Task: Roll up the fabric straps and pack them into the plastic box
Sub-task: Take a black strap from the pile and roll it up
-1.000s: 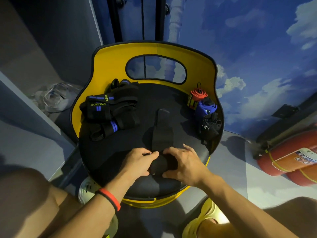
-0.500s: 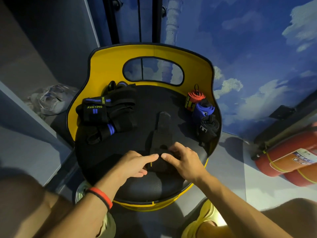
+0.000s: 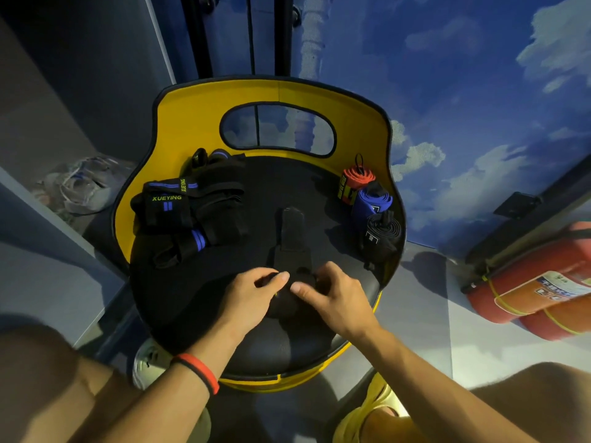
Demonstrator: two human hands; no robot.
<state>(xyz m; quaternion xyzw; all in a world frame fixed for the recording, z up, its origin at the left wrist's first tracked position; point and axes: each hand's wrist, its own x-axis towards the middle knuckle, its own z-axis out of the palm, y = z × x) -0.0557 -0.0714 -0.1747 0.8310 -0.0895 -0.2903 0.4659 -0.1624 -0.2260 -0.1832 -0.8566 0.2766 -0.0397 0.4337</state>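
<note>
A black strap (image 3: 289,238) lies flat mid-seat (image 3: 287,180), running far from its rolled near end. The left hand (image 3: 252,298) and right hand (image 3: 335,295) both curl their fingers round that roll, thumbs nearly meeting. A pile (image 3: 188,212) of loose straps sits far left. A red roll (image 3: 355,183), blue roll (image 3: 372,201) and black roll (image 3: 382,231) line the right rim.
</note>
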